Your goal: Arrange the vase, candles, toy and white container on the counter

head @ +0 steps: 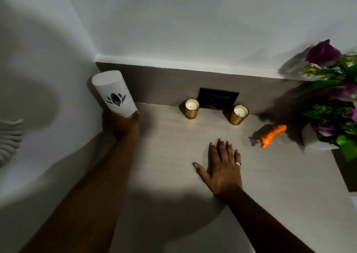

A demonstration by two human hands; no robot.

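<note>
Counter [173, 175] pale, dimly lit, set into a wall corner. Your right hand [224, 167] lies flat on it, fingers spread, holding nothing. Your left hand [121, 123] is closed around the base of the white container [114, 94] — tilted, long axis leaning toward the left wall, at the far-left corner. Toy [272, 135] sits nearer your right hand; two candles [191, 109] and vase [316, 139] stand beyond.
</note>
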